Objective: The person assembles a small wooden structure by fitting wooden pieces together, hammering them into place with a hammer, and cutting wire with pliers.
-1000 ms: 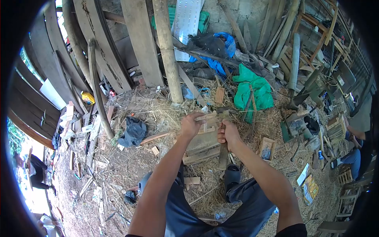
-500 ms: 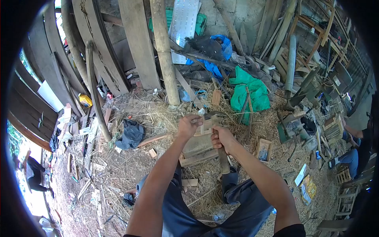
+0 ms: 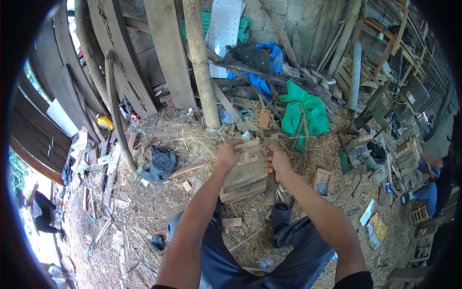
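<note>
My left hand [image 3: 230, 154] is closed, pinching the end of a small light wooden frame [image 3: 250, 144] over a low wooden block [image 3: 240, 177]. The frame's joined strips show beyond my fingertips; its far side is partly hard to make out. My right hand [image 3: 277, 160] wraps round the wooden handle of a hammer [image 3: 270, 189], just right of the frame. The dark hammer head lies beyond that fist, apart from the frame, and the handle's butt points back toward my shoe [image 3: 280, 216].
A small wooden box of nails [image 3: 322, 183] sits right of the block. Green plastic sheeting [image 3: 303, 113] and an upright pole [image 3: 201, 72] stand beyond. A black bag [image 3: 160, 164] lies left among straw and wood scraps. Another person [image 3: 428, 188] sits at the far right.
My right hand has shifted slightly right with the hammer, and the hammer head has moved off from over the wooden frame. My left hand stays almost in place.
</note>
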`<state>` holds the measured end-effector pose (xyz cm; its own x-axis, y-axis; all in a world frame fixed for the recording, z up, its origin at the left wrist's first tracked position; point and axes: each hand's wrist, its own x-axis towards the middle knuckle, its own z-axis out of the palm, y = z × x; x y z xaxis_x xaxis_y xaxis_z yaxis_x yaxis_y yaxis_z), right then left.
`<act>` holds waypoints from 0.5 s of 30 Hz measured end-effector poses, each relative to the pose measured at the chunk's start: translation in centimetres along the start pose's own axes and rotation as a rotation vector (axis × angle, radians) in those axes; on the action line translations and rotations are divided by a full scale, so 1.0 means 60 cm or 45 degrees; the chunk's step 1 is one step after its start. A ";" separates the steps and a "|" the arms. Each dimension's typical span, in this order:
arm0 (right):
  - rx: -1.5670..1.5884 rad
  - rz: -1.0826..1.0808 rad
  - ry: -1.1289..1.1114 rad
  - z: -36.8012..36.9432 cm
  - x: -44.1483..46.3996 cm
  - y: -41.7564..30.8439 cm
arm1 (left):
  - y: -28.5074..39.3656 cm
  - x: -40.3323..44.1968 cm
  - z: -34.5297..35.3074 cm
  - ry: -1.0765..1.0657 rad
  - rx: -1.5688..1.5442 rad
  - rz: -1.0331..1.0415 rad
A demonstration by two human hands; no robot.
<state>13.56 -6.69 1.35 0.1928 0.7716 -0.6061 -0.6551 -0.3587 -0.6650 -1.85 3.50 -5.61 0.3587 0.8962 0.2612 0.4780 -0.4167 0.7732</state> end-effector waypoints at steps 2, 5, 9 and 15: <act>-0.212 0.103 -0.077 -0.001 0.009 0.012 | -0.009 0.001 0.003 0.034 0.037 0.055; -0.395 0.138 -0.112 0.008 -0.011 0.019 | -0.009 0.005 0.002 -0.045 -0.135 -0.094; -0.785 -0.223 0.027 0.020 -0.033 -0.005 | -0.012 0.001 0.005 -0.012 -0.062 0.033; -1.770 -0.948 -0.020 0.035 -0.075 -0.036 | -0.011 0.001 0.002 0.068 -0.035 0.126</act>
<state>12.57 -8.29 6.46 0.1396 0.9899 0.0248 0.7374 -0.0872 -0.6698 -2.04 3.79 -6.18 0.3595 0.8580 0.3669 0.4199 -0.4999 0.7575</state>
